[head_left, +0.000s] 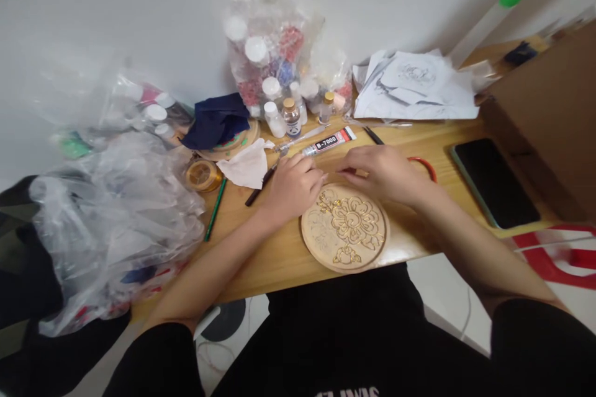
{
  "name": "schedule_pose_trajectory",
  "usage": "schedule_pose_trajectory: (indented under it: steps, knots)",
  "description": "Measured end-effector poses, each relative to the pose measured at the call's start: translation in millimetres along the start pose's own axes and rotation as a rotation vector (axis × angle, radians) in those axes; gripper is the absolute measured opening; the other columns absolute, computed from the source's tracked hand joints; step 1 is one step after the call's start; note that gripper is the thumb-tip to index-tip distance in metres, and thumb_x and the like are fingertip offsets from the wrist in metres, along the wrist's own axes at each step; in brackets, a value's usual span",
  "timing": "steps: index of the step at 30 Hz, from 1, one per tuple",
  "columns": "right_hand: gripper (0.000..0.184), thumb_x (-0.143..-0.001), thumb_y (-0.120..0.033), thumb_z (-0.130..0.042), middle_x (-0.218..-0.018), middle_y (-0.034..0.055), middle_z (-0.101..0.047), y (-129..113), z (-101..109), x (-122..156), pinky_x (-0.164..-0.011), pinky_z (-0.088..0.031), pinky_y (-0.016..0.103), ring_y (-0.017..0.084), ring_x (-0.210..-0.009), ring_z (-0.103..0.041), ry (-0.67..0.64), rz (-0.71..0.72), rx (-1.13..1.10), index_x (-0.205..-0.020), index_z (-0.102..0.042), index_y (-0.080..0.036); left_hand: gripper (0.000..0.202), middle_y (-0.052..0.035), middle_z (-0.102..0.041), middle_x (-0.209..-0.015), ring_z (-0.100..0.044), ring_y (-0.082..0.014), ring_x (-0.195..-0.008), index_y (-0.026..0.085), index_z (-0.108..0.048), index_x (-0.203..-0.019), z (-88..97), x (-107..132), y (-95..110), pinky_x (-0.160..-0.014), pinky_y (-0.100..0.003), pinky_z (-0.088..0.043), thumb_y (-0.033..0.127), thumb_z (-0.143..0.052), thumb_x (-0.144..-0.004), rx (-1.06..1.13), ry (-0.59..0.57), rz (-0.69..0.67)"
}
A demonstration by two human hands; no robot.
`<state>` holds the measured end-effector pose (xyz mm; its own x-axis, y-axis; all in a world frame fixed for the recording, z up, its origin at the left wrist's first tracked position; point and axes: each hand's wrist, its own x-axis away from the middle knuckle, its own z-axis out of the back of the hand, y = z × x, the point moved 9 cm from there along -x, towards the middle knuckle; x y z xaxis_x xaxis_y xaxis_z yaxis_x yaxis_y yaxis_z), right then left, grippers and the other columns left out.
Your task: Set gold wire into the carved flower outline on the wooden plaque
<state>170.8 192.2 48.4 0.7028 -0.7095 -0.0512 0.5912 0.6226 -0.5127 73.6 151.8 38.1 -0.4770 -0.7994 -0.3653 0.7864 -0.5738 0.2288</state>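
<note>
A round wooden plaque [321, 255] lies on the table near its front edge. Raised gold lines form a large flower, smaller blossoms and leaves on it; at its left, part of the drawing is only a faint outline. Over the plaque's upper left edge, my left hand [294, 185] is closed, thumb and fingertips pinched. My right hand [382, 172] faces it across a small gap, above the plaque's upper edge, its fingertips also pinched together. Whatever is between the fingers of either hand is too small to make out.
Behind the hands lie a B-7000 glue tube [328, 141], small bottles [292, 118] and a bag of jars [265, 56]. A spool of gold wire [203, 175], green pencil [215, 209] and plastic bags [121, 198] are left. A phone [494, 183] and orange-handled tool [424, 167] lie right.
</note>
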Motion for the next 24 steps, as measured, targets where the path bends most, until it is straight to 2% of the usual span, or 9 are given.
schedule_pose_trajectory:
  steps: [5,10,19,24]
  knots:
    - [0.022,-0.092,-0.024,-0.049,-0.080,0.0072,-0.067,-6.7,-16.9,6.3,-0.066,-0.037,0.030,0.017,-0.071,-0.056,-0.043,0.111,0.191,-0.084,-0.068,-0.016,0.025,-0.0041,-0.066,-0.084,-0.055,-0.0173,-0.082,0.016,-0.069,-0.089,2.3,17.2,0.5,-0.076,-0.033,-0.044,0.028,-0.049,-0.098,0.053,0.044,-0.022]
    - [0.028,-0.096,-0.026,-0.046,-0.075,0.0074,-0.066,-17.2,-16.8,14.7,-0.061,-0.038,0.029,0.016,-0.066,-0.056,0.041,0.264,0.246,-0.082,-0.066,-0.013,0.018,-0.0053,-0.067,-0.088,-0.055,-0.0178,-0.082,0.015,-0.070,-0.100,2.1,21.4,1.3,-0.074,-0.034,-0.043,0.023,-0.055,-0.095,0.064,0.080,-0.084]
    - [0.021,-0.093,-0.024,-0.053,-0.064,0.0004,-0.060,-17.1,-12.5,15.0,-0.054,-0.038,0.022,0.010,-0.058,-0.055,0.119,0.271,0.089,-0.080,-0.065,-0.014,0.015,-0.0052,-0.067,-0.088,-0.055,-0.0181,-0.082,0.014,-0.069,-0.100,2.7,21.2,0.5,-0.072,-0.034,-0.044,0.019,-0.057,-0.092,0.076,0.092,-0.098]
    - [0.016,-0.090,-0.018,-0.056,-0.059,-0.0017,-0.057,-21.9,-12.7,16.9,-0.050,-0.036,0.021,0.008,-0.053,-0.050,0.187,0.230,0.079,-0.077,-0.064,-0.014,0.011,-0.0032,-0.068,-0.083,-0.055,-0.0179,-0.078,0.015,-0.068,-0.093,8.6,22.7,1.5,-0.070,-0.034,-0.042,0.018,-0.059,-0.089,0.070,0.151,-0.108]
